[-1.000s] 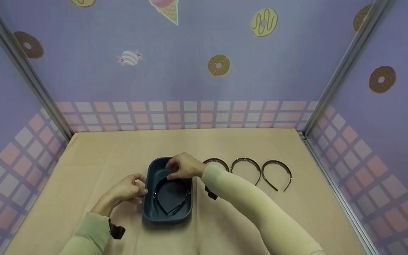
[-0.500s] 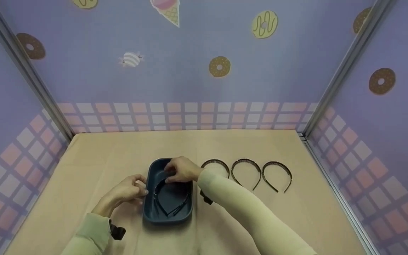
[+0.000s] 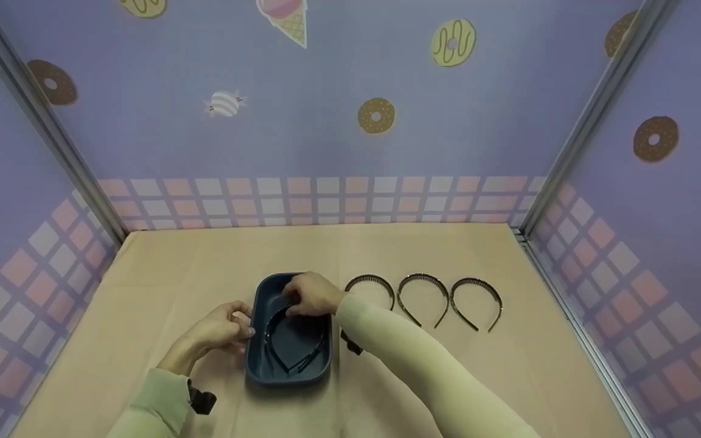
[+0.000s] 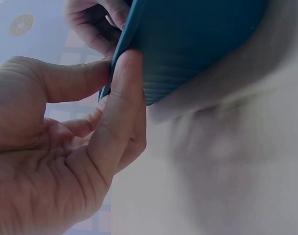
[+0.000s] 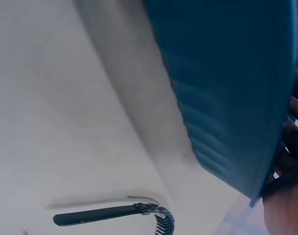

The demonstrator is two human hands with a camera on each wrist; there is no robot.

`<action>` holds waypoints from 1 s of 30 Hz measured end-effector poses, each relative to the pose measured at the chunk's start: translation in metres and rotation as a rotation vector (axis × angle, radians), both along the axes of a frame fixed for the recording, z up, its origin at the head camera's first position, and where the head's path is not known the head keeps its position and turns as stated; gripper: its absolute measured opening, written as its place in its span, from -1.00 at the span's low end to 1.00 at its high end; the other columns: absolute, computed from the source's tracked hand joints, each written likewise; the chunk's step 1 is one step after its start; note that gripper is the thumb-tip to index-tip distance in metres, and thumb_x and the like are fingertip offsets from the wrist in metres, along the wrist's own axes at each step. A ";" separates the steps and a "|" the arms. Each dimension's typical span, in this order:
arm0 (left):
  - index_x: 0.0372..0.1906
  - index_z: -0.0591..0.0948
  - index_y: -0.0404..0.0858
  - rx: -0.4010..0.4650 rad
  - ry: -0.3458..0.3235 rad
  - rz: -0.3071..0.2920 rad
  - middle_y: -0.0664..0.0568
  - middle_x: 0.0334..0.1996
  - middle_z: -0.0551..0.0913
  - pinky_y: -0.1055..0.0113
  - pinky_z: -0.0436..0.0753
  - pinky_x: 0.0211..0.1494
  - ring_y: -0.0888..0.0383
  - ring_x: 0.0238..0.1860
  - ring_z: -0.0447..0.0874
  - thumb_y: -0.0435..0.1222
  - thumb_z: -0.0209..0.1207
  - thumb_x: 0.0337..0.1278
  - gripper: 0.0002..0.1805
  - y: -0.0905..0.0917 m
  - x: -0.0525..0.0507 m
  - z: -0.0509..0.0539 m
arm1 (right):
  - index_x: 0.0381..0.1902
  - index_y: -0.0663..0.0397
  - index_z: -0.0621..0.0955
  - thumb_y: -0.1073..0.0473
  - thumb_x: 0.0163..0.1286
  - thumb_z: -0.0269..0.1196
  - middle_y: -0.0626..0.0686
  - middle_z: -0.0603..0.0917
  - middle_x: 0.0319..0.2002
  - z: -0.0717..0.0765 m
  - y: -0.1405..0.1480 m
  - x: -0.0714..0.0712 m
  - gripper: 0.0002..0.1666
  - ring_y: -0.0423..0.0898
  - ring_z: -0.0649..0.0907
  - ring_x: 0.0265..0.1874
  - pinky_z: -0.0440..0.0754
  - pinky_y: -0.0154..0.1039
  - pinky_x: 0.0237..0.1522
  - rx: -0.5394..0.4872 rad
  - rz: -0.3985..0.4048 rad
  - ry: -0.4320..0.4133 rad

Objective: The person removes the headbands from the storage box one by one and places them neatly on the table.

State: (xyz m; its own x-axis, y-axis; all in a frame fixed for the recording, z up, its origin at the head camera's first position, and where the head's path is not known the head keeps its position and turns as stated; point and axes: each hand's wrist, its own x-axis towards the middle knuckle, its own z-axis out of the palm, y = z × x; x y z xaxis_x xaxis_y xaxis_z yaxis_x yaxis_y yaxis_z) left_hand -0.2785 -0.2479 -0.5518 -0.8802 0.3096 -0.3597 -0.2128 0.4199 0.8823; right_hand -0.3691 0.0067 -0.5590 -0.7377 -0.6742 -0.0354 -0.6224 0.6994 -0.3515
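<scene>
A dark blue rectangular bin (image 3: 288,381) with rounded corners stands on the table. My left hand (image 3: 219,327) is at its left side; in the left wrist view that hand (image 4: 75,127) pinches the bin's rim between thumb and fingers. Inside the bin lies a black headband (image 3: 269,342), curved top away from me, with more than one pair of ends visible. My right hand (image 3: 315,294) reaches over the right wall into the bin, its curled fingers holding the headband's top. The right wrist view mostly shows the bin's outer wall (image 5: 227,88), which hides the grip.
Three dark toothed headbands lie in a row right of the bin: a near one (image 3: 370,278), a middle one (image 3: 423,276) and a far right one (image 3: 477,281). My right forearm passes in front of them. Patterned walls with metal posts (image 3: 594,115) enclose the cloth-covered table (image 3: 417,243).
My right hand has shifted slightly toward me and left inside the bin, and its forearm uncovers more of the headbands on the table. The left hand stays at the rim.
</scene>
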 end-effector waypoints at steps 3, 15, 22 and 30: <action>0.32 0.45 -0.45 0.005 0.000 -0.008 0.02 -0.27 0.68 0.26 0.88 -0.24 0.13 -0.26 0.71 -0.49 0.26 0.40 -0.54 -0.001 0.000 -0.001 | 0.29 0.00 0.81 -0.02 0.49 0.55 0.02 0.86 0.24 0.002 -0.003 -0.001 -0.51 -0.02 0.80 0.25 0.75 -0.17 0.39 0.015 0.015 0.013; 0.31 0.47 -0.46 0.002 0.007 -0.007 0.02 -0.30 0.65 0.27 0.86 -0.26 0.13 -0.29 0.71 -0.48 0.28 0.39 -0.54 0.000 0.000 0.001 | 0.14 -0.05 0.87 0.04 0.46 0.57 -0.06 0.90 0.09 -0.001 -0.011 -0.001 -0.66 -0.14 0.82 0.10 0.78 -0.26 0.25 0.067 0.042 0.043; 0.30 0.47 -0.49 0.004 0.021 -0.026 -0.03 -0.24 0.70 0.27 0.87 -0.25 0.15 -0.29 0.72 -0.49 0.27 0.38 -0.54 -0.001 0.000 0.001 | -0.05 -0.08 0.89 0.14 0.45 0.57 -0.09 0.90 -0.14 -0.010 -0.012 -0.003 -0.85 -0.25 0.73 -0.20 0.75 -0.35 -0.08 0.036 0.053 0.000; 0.28 0.47 -0.48 0.000 0.024 -0.019 0.01 -0.29 0.66 0.26 0.88 -0.24 0.14 -0.30 0.69 -0.47 0.28 0.39 -0.55 -0.001 0.000 0.001 | -0.10 -0.07 0.92 0.15 0.48 0.54 -0.09 0.93 -0.16 -0.011 -0.013 -0.003 -0.91 -0.28 0.73 -0.24 0.76 -0.37 -0.12 0.011 0.069 0.014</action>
State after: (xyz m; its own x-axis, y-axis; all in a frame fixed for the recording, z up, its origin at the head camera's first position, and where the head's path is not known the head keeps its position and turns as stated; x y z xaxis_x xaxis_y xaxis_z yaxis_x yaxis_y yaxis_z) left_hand -0.2784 -0.2493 -0.5507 -0.8827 0.3264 -0.3382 -0.1832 0.4237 0.8871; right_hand -0.3726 -0.0062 -0.5700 -0.6898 -0.7232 -0.0332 -0.6742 0.6584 -0.3347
